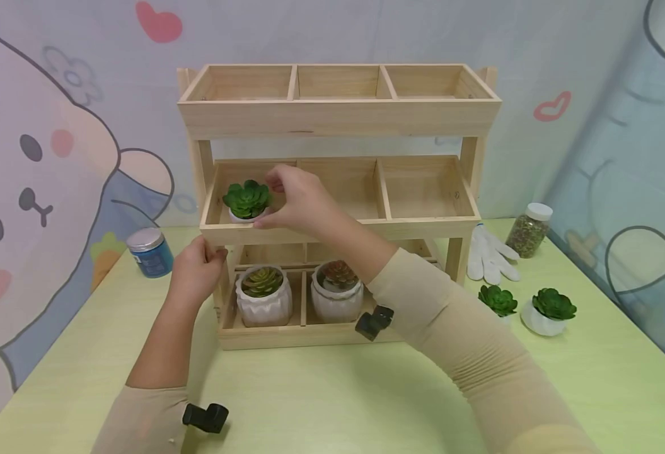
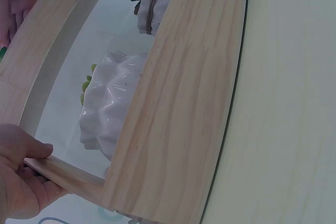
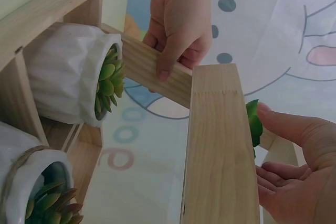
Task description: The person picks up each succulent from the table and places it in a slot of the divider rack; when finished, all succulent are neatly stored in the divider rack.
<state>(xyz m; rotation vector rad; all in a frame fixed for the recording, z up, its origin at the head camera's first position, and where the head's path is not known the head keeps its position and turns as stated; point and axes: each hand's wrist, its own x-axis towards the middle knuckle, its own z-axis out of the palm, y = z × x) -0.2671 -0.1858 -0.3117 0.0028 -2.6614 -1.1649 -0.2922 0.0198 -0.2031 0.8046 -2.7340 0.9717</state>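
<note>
A three-tier wooden plant stand point(image 1: 338, 231) has divided trays. My left hand point(image 1: 196, 271) grips its left side post point(image 3: 152, 74), thumb on one side and fingers on the other. In the left compartment of the middle tier sits a green succulent point(image 1: 247, 200) in a small white pot. Just right of it is my right hand point(image 1: 304, 200), thumb and fingers spread apart, the thumb by the pot's side. The tray's front board partly hides that pot in the right wrist view. Two larger white pots with succulents, one left point(image 1: 264, 309) and one middle point(image 1: 336, 304), stand in the bottom tier.
Right of the stand, two small potted succulents point(image 1: 548, 312) are on the table, one partly behind my right sleeve. White gloves point(image 1: 488, 255) and a jar of granules point(image 1: 529, 230) lie behind them. A blue jar point(image 1: 150, 253) stands at the left. Behind hangs a cartoon-printed backdrop.
</note>
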